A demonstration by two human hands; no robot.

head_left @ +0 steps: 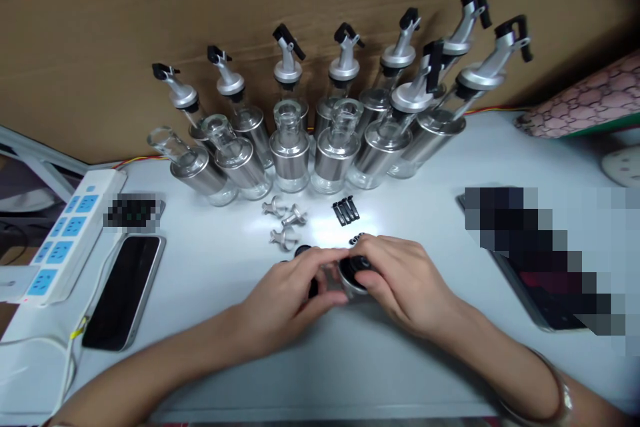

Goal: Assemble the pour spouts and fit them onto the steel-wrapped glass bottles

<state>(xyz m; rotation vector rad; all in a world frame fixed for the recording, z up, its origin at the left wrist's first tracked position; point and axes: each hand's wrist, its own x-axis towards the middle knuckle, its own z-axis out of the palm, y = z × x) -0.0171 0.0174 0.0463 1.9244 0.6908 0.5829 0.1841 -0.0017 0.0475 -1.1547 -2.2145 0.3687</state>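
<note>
At the front middle of the table, both hands meet around a bottle pourer [351,280] with a silver rim and a black stopper part. My left hand [295,293] is closed around its pale spout end, which is blurred and partly covered by the fingers. My right hand [407,280] pinches the black stopper [357,263] at the rim. Small black round parts [303,251] lie behind my left hand, partly hidden. Just beyond are several loose silver spouts [284,238] and a row of black levers [346,210]. Small black pieces [357,238] show behind my right fingers.
Open-necked glass bottles [293,153] with metal sleeves stand behind the parts. More bottles with fitted pourers [344,67] stand along the cardboard [250,0]. A power strip [75,233] and phone [125,293] lie left; a partly blurred dark device [525,287] lies right.
</note>
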